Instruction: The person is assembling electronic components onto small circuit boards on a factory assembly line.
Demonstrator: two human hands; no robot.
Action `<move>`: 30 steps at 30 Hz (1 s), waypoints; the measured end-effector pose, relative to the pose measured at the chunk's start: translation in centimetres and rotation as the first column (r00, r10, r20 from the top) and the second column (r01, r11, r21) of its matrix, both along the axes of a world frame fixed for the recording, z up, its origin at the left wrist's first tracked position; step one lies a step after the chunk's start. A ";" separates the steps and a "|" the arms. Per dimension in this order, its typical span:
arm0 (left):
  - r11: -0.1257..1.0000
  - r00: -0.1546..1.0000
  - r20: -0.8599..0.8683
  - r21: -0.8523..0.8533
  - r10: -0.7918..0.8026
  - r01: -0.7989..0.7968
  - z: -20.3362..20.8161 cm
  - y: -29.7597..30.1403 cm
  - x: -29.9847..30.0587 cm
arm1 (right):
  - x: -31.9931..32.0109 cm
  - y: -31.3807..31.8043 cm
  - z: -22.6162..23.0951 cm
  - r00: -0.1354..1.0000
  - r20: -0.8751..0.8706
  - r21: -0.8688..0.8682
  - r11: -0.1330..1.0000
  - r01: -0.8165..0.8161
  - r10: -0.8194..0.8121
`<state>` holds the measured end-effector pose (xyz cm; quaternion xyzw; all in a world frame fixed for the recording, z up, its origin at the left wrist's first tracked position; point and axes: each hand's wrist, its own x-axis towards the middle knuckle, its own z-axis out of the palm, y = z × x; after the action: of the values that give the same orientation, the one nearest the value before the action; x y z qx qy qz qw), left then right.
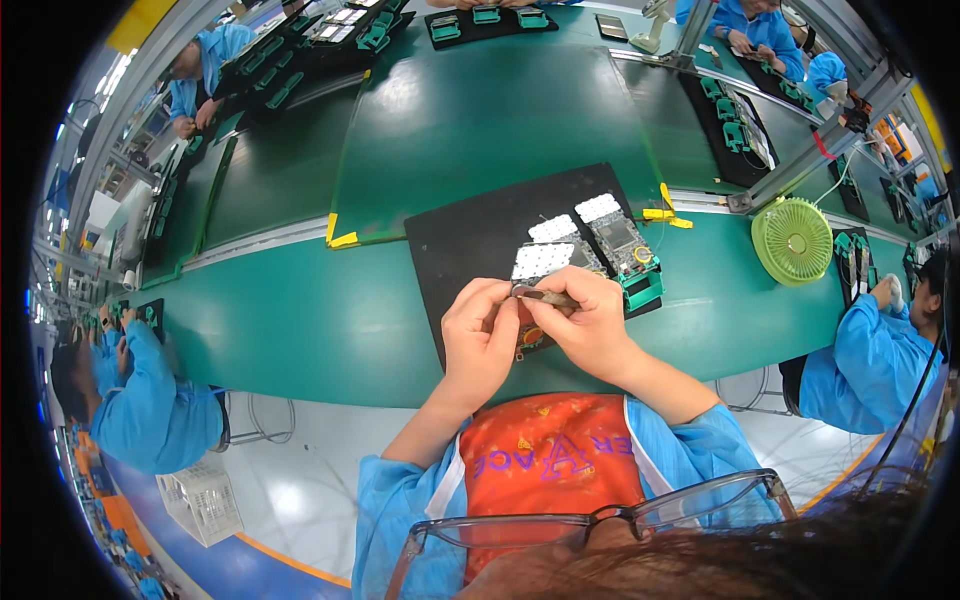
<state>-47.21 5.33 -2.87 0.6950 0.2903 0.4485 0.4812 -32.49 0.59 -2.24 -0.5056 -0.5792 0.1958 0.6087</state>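
Green bench [300, 310], black mat [460, 240] on it — R hand [595, 325] pinches a slim tool [552, 297], axis approx. left-right, tip by L hand [480, 328], its fingers narrowed — can't tell on what; white-topped circuit board [543, 260] just far of both.

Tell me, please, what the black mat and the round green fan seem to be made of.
The black mat looks like matte rubber or foam, judging by its dull, even surface. The fan is probably smooth plastic: its thin grille ribs share one uniform green.

Fingers [548, 319] partly hide slender item [548, 296].
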 end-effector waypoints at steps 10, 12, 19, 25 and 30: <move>0.999 0.999 -0.051 0.039 -0.002 0.004 0.1 -0.1 0.0 | 0.0 0.2 0.0 0.998 0.045 0.036 0.998 0.042 -0.044; 0.999 0.998 -0.057 0.048 0.003 -0.001 0.2 -0.1 0.0 | 0.0 0.1 -0.1 0.999 0.039 0.024 0.999 0.035 -0.036; 0.999 0.999 -0.045 0.044 0.013 -0.011 0.1 -0.1 0.2 | 0.2 -0.1 0.1 0.999 0.046 0.009 1.000 0.024 -0.024; 0.992 0.998 0.018 0.104 0.063 -0.064 -0.1 0.1 0.7 | 0.5 0.2 -0.3 0.983 0.172 0.134 0.990 0.039 -0.062; 0.986 0.991 -0.065 0.130 0.114 -0.105 -0.2 0.4 0.4 | 1.2 -1.3 0.9 0.980 0.177 0.039 0.996 0.081 -0.087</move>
<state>-46.84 5.76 -3.07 0.7229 0.3163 0.4663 0.3999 -31.27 -0.72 -1.29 -0.5354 -0.6125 0.1148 0.5701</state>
